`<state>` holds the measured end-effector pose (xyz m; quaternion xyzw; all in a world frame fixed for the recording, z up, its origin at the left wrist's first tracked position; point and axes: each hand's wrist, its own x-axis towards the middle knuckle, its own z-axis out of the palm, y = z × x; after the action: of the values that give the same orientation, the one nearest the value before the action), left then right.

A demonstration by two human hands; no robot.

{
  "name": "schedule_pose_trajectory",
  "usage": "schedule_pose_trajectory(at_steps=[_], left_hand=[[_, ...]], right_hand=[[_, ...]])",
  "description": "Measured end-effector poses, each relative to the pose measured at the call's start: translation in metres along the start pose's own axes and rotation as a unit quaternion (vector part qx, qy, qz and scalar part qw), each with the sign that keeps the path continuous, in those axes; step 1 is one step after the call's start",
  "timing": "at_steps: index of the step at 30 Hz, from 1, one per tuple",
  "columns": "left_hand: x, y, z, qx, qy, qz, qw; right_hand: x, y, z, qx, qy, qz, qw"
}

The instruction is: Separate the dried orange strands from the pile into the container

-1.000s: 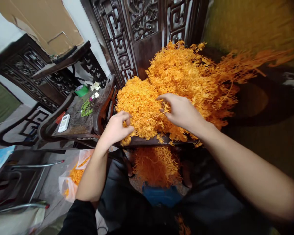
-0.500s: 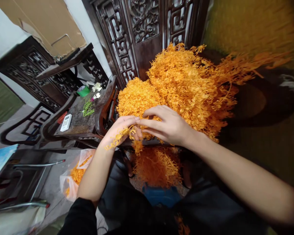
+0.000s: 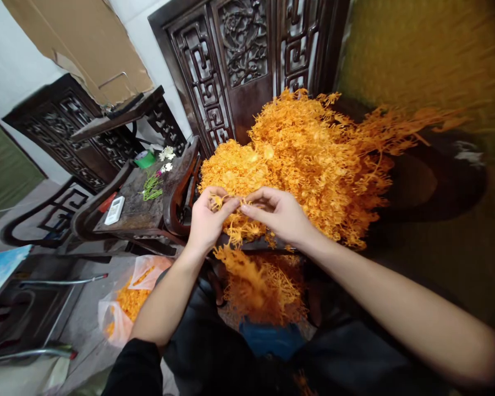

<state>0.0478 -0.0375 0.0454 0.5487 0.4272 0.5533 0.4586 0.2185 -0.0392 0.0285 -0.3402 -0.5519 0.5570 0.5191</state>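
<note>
My left hand [image 3: 208, 220] is closed, thumb and index finger pinching a thin orange frilly sprig [image 3: 218, 202]. Opposite it, my right hand [image 3: 282, 214] is closed too, its thumb and fingertips meeting the left ones on the same sprig. The joint between the fingertips is too small to make out. Both hands hover at the near edge of a large heap of orange frilly sprigs [image 3: 313, 148] on a dark wooden chair. Lower down, between my knees, a blurred bunch of orange sprigs [image 3: 264, 286] sits above a blue container [image 3: 272, 338].
On the left, a dark wooden side table [image 3: 138, 212] bears a white remote [image 3: 114, 210], green tape [image 3: 144, 159], green stems [image 3: 152, 186] and white flowers [image 3: 166, 154]. A plastic bag [image 3: 138, 269] of orange pieces lies on the floor. Behind the heap rises a carved chair back [image 3: 247, 104].
My hands have turned, so the thumbs now face me and the fingertips pinch together. Strands that lay along my left wrist no longer show there. Loose orange pieces blur below the hands.
</note>
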Motion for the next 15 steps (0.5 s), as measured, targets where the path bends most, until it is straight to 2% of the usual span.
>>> schedule_pose_trajectory(at_steps=[3,5,7,8,9,11,13,15], left_hand=[[0.005,-0.001,0.000,-0.032,0.040,-0.064,0.997],[0.011,0.002,-0.006,-0.066,0.083,-0.084,0.991],[0.015,0.005,-0.014,-0.094,0.140,-0.076,0.983],[0.017,0.005,-0.017,-0.103,0.156,-0.073,0.980],[0.016,0.005,-0.018,-0.106,0.153,-0.078,0.979],[0.013,0.002,-0.015,-0.102,0.109,-0.100,0.984],[0.007,-0.002,-0.006,-0.097,0.065,-0.110,0.987],[0.001,-0.005,0.003,-0.092,0.041,-0.111,0.989]], right_hand=[[0.005,0.004,-0.009,-0.032,0.067,-0.011,0.997],[0.013,0.005,-0.027,0.006,0.171,-0.033,0.985],[0.022,0.003,-0.048,0.054,0.276,-0.070,0.957],[0.025,0.001,-0.057,0.069,0.294,-0.083,0.950],[0.026,0.000,-0.062,0.075,0.274,-0.078,0.956],[0.022,-0.003,-0.061,0.079,0.165,-0.041,0.982],[0.015,-0.004,-0.049,0.088,0.048,-0.003,0.995],[0.008,-0.004,-0.034,0.103,-0.008,0.016,0.994]])
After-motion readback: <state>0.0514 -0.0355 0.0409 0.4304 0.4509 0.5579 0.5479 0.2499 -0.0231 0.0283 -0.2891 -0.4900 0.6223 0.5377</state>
